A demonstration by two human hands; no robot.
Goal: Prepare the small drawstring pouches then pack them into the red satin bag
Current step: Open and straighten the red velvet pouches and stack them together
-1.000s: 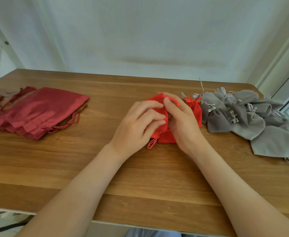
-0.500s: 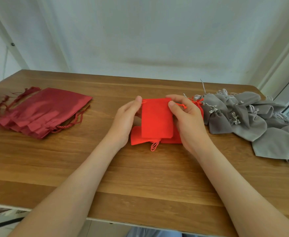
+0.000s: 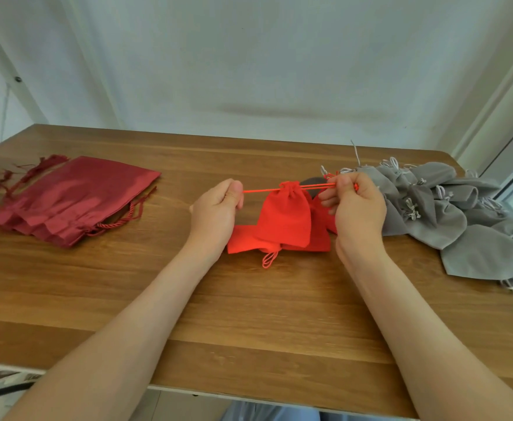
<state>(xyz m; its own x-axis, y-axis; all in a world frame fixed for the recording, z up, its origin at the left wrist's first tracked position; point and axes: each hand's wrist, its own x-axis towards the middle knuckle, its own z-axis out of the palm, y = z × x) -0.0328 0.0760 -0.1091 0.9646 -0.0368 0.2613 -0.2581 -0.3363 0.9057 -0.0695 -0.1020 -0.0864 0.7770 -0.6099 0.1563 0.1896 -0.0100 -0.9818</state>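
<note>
A small bright red drawstring pouch [image 3: 285, 217] hangs between my hands above the table, its mouth gathered tight. My left hand [image 3: 215, 212] pinches the red cord on the left side. My right hand [image 3: 357, 208] pinches the cords on the right, and the cords are stretched taut between them. More red pouches [image 3: 246, 241] lie flat on the table beneath it. The dark red satin bags [image 3: 66, 199] lie stacked at the far left, apart from both hands.
A heap of several grey drawstring pouches [image 3: 449, 214] covers the right side of the wooden table [image 3: 249, 314], just beyond my right hand. The table's front edge runs close to my forearms. A white wall stands behind.
The pouch was held flat and open-topped half a second ago. My hands have moved apart, pulling the cords sideways, and the pouch mouth is now cinched.
</note>
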